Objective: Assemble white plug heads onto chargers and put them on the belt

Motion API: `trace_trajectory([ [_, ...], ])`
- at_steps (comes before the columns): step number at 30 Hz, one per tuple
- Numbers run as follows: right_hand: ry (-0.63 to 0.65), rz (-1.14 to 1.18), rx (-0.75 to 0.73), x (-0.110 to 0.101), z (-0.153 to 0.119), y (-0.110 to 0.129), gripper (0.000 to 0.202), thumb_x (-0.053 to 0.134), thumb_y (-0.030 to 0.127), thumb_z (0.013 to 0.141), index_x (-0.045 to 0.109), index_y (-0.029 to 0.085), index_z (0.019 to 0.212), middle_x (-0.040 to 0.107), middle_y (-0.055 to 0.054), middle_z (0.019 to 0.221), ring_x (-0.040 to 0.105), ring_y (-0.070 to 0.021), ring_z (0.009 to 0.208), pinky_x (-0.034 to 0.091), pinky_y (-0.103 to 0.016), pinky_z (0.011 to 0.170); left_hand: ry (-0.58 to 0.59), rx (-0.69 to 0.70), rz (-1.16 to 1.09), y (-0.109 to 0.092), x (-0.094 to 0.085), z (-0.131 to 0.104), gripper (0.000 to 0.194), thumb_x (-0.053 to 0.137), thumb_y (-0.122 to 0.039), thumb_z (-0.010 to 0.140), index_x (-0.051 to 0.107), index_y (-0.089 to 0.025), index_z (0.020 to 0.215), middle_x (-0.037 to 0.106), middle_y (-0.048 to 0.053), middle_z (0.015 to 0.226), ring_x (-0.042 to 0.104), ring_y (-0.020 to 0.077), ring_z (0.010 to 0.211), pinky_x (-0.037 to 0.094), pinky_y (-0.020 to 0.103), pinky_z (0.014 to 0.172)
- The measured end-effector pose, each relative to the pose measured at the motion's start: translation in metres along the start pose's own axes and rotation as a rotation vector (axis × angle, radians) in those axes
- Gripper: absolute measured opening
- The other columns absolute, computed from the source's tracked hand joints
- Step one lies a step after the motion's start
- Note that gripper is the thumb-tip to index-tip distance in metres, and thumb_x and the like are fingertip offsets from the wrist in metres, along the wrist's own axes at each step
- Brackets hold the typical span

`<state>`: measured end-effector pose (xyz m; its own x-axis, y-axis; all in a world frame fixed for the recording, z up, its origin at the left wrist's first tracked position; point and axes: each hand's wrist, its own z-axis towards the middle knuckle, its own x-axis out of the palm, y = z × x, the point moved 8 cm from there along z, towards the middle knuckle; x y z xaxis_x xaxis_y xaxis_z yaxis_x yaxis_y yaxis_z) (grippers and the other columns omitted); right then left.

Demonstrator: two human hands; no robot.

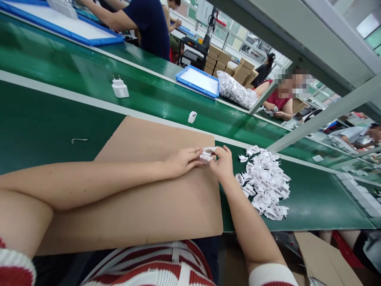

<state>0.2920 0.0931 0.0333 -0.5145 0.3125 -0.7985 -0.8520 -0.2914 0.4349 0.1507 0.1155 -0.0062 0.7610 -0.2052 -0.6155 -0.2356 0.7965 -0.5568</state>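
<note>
Both hands meet over the right side of a brown cardboard sheet (154, 194). Between them is a small white plastic charger piece (205, 156), mostly covered by fingers. My left hand (186, 161) reaches in from the left, fingers extended together and pinching the piece's near side. My right hand (222, 162) grips its other side between thumb and index finger, which appear to wear white finger covers. Just right of that hand lies a heap of white plug parts (264, 182) with metal pins, loose on the green table.
On the green conveyor (154, 101) stand a white two-pin charger (120, 88) and a smaller white charger (192, 116). A bent metal hook (79, 140) lies left. Beyond are a blue-rimmed tray (199, 81), a bag of parts (236, 89) and co-workers. A metal frame (321, 105) slants overhead at right.
</note>
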Motion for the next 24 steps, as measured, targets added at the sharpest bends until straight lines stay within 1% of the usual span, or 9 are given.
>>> trace_trajectory([
  [3, 0.000, 0.021, 0.007, 0.002, 0.000, 0.000, 0.033, 0.055, 0.009, 0.071, 0.074, 0.026, 0.093, 0.073, 0.002, 0.083, 0.070, -0.0210, 0.088, 0.026, -0.051, 0.126, 0.018, 0.039, 0.233, 0.002, 0.005, -0.007, 0.044, 0.040, -0.039, 0.110, 0.064, -0.014, 0.136, 0.069, 0.019, 0.135, 0.070, 0.0278, 0.117, 0.058, 0.040, 0.099],
  [6, -0.009, 0.070, 0.057, 0.005, -0.001, -0.003, 0.032, 0.057, 0.010, 0.073, 0.075, 0.026, 0.095, 0.078, 0.001, 0.093, 0.071, -0.0215, 0.091, 0.027, -0.051, 0.126, 0.089, 0.003, 0.323, 0.001, 0.007, -0.004, 0.041, 0.043, -0.034, 0.108, 0.065, -0.011, 0.133, 0.069, 0.022, 0.132, 0.073, 0.0287, 0.109, 0.060, 0.040, 0.091],
  [9, -0.031, 0.135, 0.098, 0.007, -0.005, -0.007, 0.028, 0.061, 0.018, 0.080, 0.076, 0.026, 0.102, 0.080, 0.000, 0.101, 0.072, -0.0218, 0.094, 0.026, -0.053, 0.126, 0.104, -0.085, 0.160, -0.003, 0.001, 0.007, 0.034, 0.055, -0.038, 0.103, 0.069, -0.016, 0.125, 0.074, 0.015, 0.118, 0.072, 0.0268, 0.103, 0.058, 0.037, 0.088],
  [12, -0.002, 0.211, 0.142, 0.006, -0.005, -0.021, 0.039, 0.065, 0.031, 0.087, 0.072, 0.027, 0.126, 0.079, -0.003, 0.112, 0.072, -0.0236, 0.104, 0.031, -0.052, 0.123, 0.169, -0.149, -0.046, 0.001, 0.004, 0.029, 0.029, 0.066, -0.041, 0.096, 0.072, -0.018, 0.113, 0.076, 0.008, 0.102, 0.070, 0.0242, 0.091, 0.056, 0.035, 0.083],
  [15, -0.053, -0.011, 0.260, -0.015, -0.005, -0.050, 0.057, 0.061, 0.042, 0.095, 0.057, 0.019, 0.147, 0.069, -0.015, 0.133, 0.063, -0.0312, 0.125, 0.040, -0.051, 0.116, 0.133, -0.250, -0.002, 0.033, 0.000, 0.062, 0.029, 0.070, -0.040, 0.092, 0.072, -0.018, 0.112, 0.075, 0.009, 0.103, 0.068, 0.0261, 0.095, 0.054, 0.036, 0.086],
  [17, -0.091, -0.326, 0.431, -0.036, -0.009, -0.074, 0.060, 0.058, 0.041, 0.098, 0.052, 0.013, 0.151, 0.059, -0.024, 0.144, 0.050, -0.0394, 0.138, 0.035, -0.057, 0.116, 0.032, -0.385, 0.141, 0.069, -0.012, 0.086, 0.035, 0.072, -0.041, 0.090, 0.071, -0.018, 0.116, 0.073, 0.011, 0.107, 0.065, 0.0291, 0.102, 0.052, 0.037, 0.089],
  [19, -0.022, -0.566, 0.625, -0.049, -0.017, -0.098, 0.055, 0.058, 0.035, 0.099, 0.055, 0.008, 0.147, 0.055, -0.028, 0.146, 0.043, -0.0455, 0.143, 0.029, -0.063, 0.117, -0.045, -0.515, 0.283, 0.105, -0.025, 0.106, 0.038, 0.070, -0.042, 0.091, 0.070, -0.018, 0.120, 0.072, 0.013, 0.111, 0.063, 0.0312, 0.109, 0.050, 0.038, 0.092],
  [21, 0.095, -0.646, 0.732, -0.051, -0.025, -0.115, 0.046, 0.057, 0.025, 0.097, 0.062, 0.007, 0.138, 0.058, -0.027, 0.142, 0.049, -0.0451, 0.139, 0.031, -0.062, 0.116, -0.084, -0.601, 0.389, 0.131, -0.035, 0.121, 0.039, 0.066, -0.041, 0.093, 0.069, -0.017, 0.123, 0.071, 0.015, 0.115, 0.060, 0.0325, 0.116, 0.047, 0.039, 0.097],
  [24, 0.151, -0.601, 0.656, -0.046, -0.026, -0.126, 0.042, 0.054, 0.010, 0.089, 0.069, 0.010, 0.129, 0.064, -0.024, 0.131, 0.062, -0.0376, 0.122, 0.045, -0.051, 0.106, -0.104, -0.658, 0.470, 0.150, -0.044, 0.130, 0.040, 0.062, -0.039, 0.093, 0.070, -0.013, 0.122, 0.069, 0.020, 0.115, 0.056, 0.0361, 0.122, 0.043, 0.045, 0.104],
])
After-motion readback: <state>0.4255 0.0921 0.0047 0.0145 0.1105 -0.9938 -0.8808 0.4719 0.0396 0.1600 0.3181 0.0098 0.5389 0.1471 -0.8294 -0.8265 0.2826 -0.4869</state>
